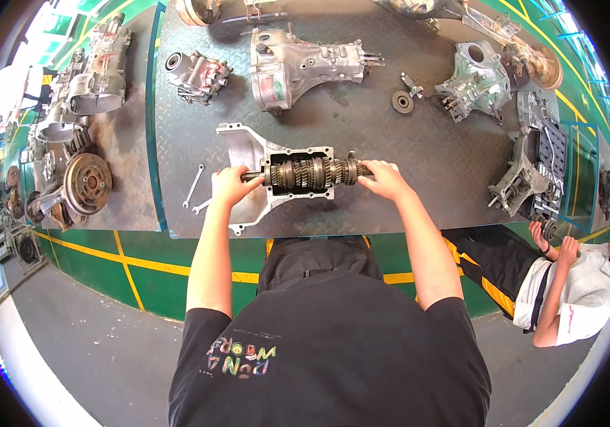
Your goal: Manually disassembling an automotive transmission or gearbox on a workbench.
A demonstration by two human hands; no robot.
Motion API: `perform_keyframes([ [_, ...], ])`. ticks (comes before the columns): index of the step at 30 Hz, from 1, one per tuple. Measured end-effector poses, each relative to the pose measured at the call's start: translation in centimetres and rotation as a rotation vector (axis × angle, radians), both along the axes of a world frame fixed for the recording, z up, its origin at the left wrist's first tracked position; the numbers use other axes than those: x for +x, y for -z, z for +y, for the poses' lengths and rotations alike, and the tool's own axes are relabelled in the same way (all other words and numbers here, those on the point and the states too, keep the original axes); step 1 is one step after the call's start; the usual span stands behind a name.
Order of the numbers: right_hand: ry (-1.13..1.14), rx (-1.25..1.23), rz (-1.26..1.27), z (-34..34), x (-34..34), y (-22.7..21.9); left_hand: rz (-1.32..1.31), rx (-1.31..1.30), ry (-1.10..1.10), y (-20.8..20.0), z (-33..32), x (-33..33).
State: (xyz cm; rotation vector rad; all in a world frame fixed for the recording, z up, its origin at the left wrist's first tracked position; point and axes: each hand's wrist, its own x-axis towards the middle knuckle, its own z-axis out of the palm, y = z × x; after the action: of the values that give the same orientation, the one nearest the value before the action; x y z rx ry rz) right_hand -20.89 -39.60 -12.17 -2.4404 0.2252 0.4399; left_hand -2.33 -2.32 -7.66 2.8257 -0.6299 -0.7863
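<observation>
A metal gear shaft (312, 173) carrying several toothed gears lies lengthwise over the open cavity of a silver gearbox housing (251, 206) in front of me. My left hand (232, 186) grips the shaft's thin left end, thumb along it, beside the flared bell of the housing. At the other end, my right hand (384, 179) holds the shaft just past the last gear, outside the housing's right wall. Both hands are closed, fingertips partly hidden beneath the shaft. How deep the gears sit in the cavity cannot be told. Left of my left hand lie two wrenches (193, 187).
A larger gearbox (305, 67), a small gear assembly (198, 75) and a loose gear (402, 102) lie farther back on the steel table (418, 206). Right are another housing (477, 80) and a tool tray (550, 156). A co-worker (568, 285) handles a part there.
</observation>
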Motion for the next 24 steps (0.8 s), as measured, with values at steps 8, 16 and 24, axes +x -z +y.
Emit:
perform_keyframes([
  [8, -0.075, 0.072, 0.077, 0.0, 0.7, -0.6, 0.073, 0.007, -0.023, 0.3, 0.2, 0.2],
  [16, -0.025, 0.107, -0.032, -0.6, 0.5, -0.2, 0.062, -0.034, -0.04, 0.9, 0.2, 0.4],
  [24, 0.089, 0.137, -0.168, -0.6, -1.1, 1.6, 0.129, -0.081, -0.133, 1.2, -0.1, 0.9],
])
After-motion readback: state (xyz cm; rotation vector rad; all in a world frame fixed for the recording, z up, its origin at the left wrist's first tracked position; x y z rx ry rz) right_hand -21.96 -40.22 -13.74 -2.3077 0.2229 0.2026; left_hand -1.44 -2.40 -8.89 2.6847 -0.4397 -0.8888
